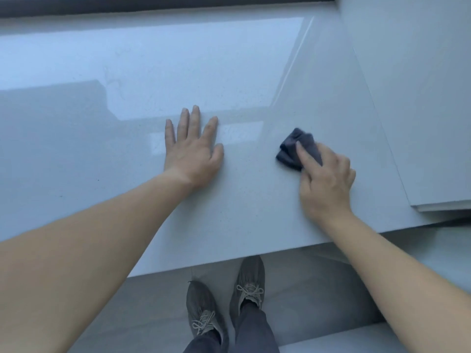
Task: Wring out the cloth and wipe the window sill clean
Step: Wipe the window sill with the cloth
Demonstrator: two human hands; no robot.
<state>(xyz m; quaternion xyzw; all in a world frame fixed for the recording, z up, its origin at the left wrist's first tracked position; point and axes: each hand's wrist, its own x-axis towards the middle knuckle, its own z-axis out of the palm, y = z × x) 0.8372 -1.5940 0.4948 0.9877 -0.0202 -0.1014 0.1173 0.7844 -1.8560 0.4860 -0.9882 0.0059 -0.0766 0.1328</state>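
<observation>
Two bare forearms (89, 238) reach in from 7 and 5 o'clock over a glossy, pale grey stone window sill (127, 161). At the right hand (327, 179), one long finger (304, 155) lies along the top of a small, dark blue-grey folded cloth (290, 149). The other fingers curl over its 4 o'clock edge, and the thumb cannot be made out. The cloth is bunched into a thick pad, flat on the sill just to 3 o'clock of centre, with its loose folds pointing toward 11 o'clock. It looks compact, with no drip or pool around it, so the wringing seems done and wiping is the step in hand.

Well apart at its 9 o'clock, the left hand (193, 154) lies palm down on the sill. Its fingers (195, 121) are straight and slightly spread, holding nothing, apparently bracing the body.

The next move likely calls for steady downward pressure and long, overlapping sweeps. These would run out toward the dark window frame (153, 6) at 12 o'clock and across to 8 o'clock, where a few tiny dark specks (98, 179) sit. The bracing hand would have to lift or shift as the pad comes by.

A matt, pale grey wall panel (420, 98) bounds the sill at 2 o'clock. Grey laced trainers (204, 309) stand on the grey floor (318, 289) at 6 o'clock.
</observation>
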